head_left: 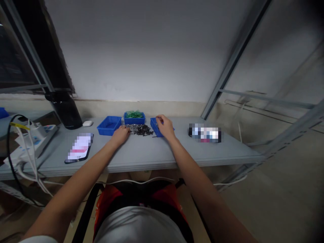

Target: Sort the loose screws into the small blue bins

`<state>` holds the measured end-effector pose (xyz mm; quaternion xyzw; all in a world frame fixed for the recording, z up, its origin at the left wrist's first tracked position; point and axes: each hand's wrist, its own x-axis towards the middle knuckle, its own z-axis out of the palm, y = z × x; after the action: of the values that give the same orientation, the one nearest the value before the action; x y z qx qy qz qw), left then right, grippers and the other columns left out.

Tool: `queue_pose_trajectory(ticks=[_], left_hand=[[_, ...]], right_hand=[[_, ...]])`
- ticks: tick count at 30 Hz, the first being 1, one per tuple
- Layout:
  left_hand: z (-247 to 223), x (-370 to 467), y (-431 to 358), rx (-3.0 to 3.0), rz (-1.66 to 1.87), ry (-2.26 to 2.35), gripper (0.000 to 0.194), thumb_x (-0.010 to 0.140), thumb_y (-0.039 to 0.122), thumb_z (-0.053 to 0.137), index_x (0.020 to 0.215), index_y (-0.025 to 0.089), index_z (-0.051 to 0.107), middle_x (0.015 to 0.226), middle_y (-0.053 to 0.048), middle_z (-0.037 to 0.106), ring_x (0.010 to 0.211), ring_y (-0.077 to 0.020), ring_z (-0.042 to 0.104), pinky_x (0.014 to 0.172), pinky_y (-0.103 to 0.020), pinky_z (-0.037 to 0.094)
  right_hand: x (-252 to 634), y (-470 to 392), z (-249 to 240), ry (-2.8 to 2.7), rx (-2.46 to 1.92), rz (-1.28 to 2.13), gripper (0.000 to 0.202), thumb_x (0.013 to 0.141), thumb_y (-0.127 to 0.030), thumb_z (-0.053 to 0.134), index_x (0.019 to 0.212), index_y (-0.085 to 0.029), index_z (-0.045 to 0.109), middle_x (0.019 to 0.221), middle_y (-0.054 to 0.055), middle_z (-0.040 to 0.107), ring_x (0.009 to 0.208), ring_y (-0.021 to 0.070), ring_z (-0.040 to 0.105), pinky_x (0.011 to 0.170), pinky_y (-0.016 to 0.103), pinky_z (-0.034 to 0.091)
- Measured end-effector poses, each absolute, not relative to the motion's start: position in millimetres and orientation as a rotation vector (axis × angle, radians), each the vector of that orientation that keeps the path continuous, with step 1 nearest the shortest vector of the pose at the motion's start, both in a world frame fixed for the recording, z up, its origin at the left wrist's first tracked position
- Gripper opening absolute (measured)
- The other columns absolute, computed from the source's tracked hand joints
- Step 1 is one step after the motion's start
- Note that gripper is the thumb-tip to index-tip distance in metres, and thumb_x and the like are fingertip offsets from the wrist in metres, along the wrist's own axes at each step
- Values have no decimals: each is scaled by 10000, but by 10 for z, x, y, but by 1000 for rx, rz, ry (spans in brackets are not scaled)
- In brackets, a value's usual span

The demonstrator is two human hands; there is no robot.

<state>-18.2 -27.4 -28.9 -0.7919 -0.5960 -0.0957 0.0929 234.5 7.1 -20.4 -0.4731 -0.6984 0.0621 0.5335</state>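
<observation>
Left hand [121, 134] resting curled at near-left edge of screw pile [139, 129], fingers touching it. Right hand [165, 126] hovering over right bin [155, 127], fingertips pinched, possibly holding screw; too small to tell. Sorting step underway. Next move needing clean single pick from pile.

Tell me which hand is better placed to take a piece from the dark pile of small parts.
The left hand. It rests at the left edge of the pile of dark small parts, apparently touching it. The right hand is over the right blue bin, beyond the pile's other end.
</observation>
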Motion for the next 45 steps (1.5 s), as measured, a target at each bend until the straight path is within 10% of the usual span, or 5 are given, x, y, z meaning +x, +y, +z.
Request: queue_pose_trajectory(ticks=[31, 45], left_hand=[[-390, 23, -1193, -2793, -1387, -1798, 184, 849, 313, 507, 868, 180, 633, 841, -45, 712, 795, -193, 639, 758, -280, 479], [-386, 34, -1229, -2803, -1241, -1811, 191, 874, 274, 512, 914, 180, 674, 941, -62, 733, 876, -206, 660, 837, -293, 480]], right_hand=[[1911, -952, -474, -2183, -1025, 516, 205, 958, -269, 471, 990, -180, 653, 963, 72, 696, 873, 178, 621, 804, 291, 439], [1971, -971, -460, -2178, -961, 760, 151, 889, -242, 549, 947, -189, 678, 925, 42, 707, 834, 164, 627, 761, 266, 445]])
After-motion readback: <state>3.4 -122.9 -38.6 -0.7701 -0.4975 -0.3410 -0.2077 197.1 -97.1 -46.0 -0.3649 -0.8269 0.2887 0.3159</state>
